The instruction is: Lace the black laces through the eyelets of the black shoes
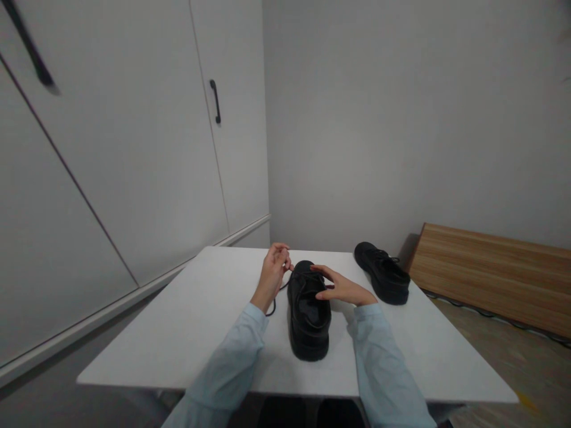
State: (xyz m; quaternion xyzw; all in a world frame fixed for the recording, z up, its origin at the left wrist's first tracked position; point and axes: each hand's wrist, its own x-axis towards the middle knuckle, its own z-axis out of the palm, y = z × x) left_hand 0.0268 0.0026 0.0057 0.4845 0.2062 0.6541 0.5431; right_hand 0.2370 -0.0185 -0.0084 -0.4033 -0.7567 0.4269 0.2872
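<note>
A black lace-up shoe (310, 342) stands upright on the white table (196, 333), its toe pointing away from me and its heel nearest. A loose black shoelace (273, 307) runs from the shoe's left side and passes behind my left wrist. My left hand (277, 263) is beside the toe's left side, fingers curled into a pinch, apparently on the lace; the pinched part is too small to see clearly. From the right, my right hand (336, 286) reaches over the lacing and opening, thumb and fingers spread apart, touching or nearly touching the shoe.
A second black shoe (382, 274), laced, stands at the table's far right edge. Beyond it a wood-grain panel (491, 276) leans low by the grey wall (401, 131). White cabinets (134, 148) with dark handles line the left, close to the table's far left corner.
</note>
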